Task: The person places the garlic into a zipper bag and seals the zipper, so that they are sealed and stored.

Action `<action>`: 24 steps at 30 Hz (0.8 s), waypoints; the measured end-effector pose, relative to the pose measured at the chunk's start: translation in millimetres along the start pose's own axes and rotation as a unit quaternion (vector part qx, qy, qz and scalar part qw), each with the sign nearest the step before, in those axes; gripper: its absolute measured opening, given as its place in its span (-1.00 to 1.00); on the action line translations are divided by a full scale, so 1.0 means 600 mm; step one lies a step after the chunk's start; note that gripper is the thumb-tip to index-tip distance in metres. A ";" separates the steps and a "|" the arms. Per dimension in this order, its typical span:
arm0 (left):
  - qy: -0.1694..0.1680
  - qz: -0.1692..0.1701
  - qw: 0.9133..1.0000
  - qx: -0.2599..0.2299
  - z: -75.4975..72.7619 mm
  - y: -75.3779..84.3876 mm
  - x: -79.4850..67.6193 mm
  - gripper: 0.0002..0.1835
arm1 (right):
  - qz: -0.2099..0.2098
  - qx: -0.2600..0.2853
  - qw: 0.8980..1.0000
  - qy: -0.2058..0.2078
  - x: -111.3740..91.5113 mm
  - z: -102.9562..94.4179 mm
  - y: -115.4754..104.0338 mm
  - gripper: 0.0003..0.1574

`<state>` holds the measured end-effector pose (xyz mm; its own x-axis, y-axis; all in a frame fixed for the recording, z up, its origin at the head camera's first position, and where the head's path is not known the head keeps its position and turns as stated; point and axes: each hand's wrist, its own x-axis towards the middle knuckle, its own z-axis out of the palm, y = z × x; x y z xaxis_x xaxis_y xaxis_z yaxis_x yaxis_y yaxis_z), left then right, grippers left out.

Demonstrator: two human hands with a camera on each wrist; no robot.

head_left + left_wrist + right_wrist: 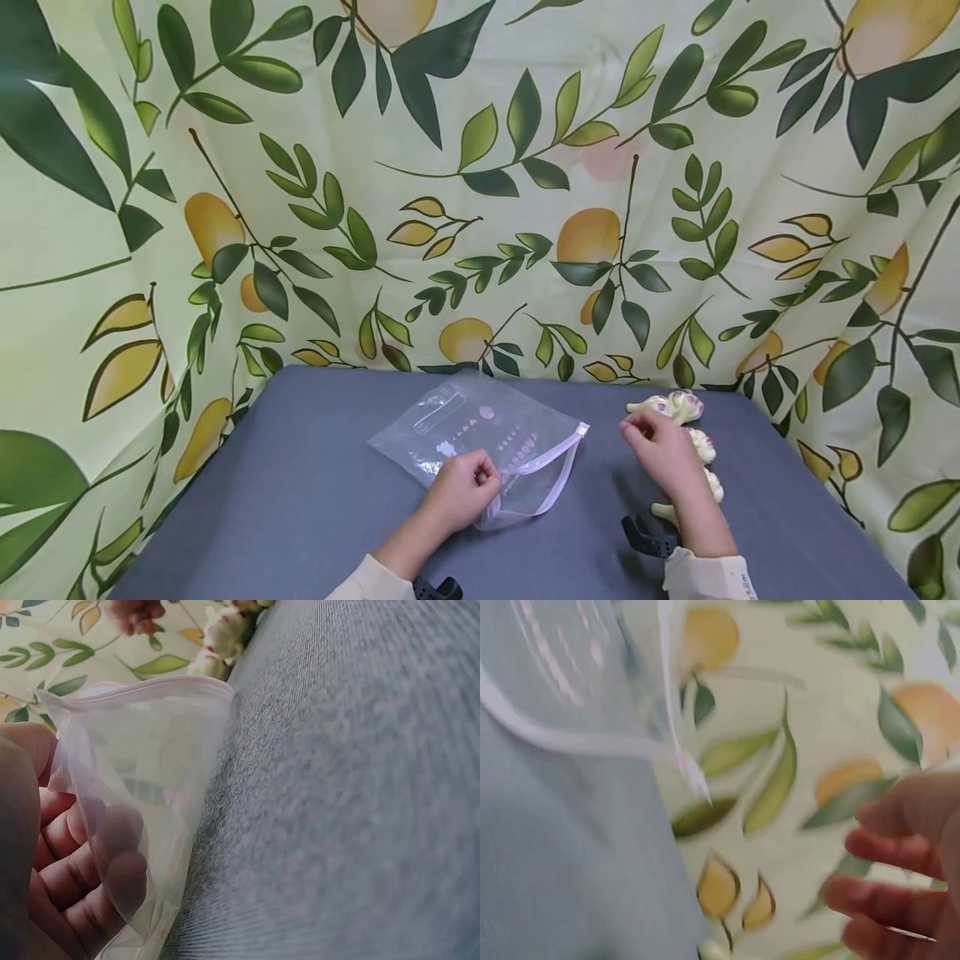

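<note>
A clear zip bag (457, 421) with a pale pink zip edge lies on the grey table, its mouth parted towards the right. My left hand (462, 492) pinches the near side of that mouth between thumb and fingers; the left wrist view shows the bag's film (161, 750) in front of the curled fingertips. At the far corner of the zip sits a white slider (582, 429). Right of the bag, my right hand (663, 454) hovers with loosely bent fingers (870, 896) and nothing between them. Several garlic bulbs (686, 407) lie beneath and beyond it, partly hidden by the hand and forearm.
The grey table (300, 483) ends at a fabric backdrop (480, 208) printed with leaves and fruit, which rises behind it and along both sides. Dark straps (648, 537) are worn on both wrists. The garlic is grouped near the table's right side.
</note>
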<state>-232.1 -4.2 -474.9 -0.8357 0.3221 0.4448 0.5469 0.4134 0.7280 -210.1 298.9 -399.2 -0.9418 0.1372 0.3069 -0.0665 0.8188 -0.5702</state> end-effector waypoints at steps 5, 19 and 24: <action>-0.011 -0.028 0.999 -0.019 0.006 -0.003 -0.001 -0.84 | 0.060 -0.081 0.995 0.017 0.001 -0.021 0.040 -0.52; -0.008 -0.031 0.998 -0.050 0.002 -0.001 0.004 -0.90 | -0.004 -0.107 0.991 -0.082 0.016 0.000 0.051 -0.33; 0.011 -0.009 0.999 -0.035 0.000 0.004 0.003 -0.92 | -0.038 -0.111 0.990 -0.074 0.012 0.013 0.051 -0.34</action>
<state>-232.2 -2.7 -472.6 -0.8463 0.2970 0.4423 0.5280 0.3576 0.7703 -221.5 320.7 -420.7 -0.9762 0.0008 0.2170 -0.0801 0.9281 -0.3637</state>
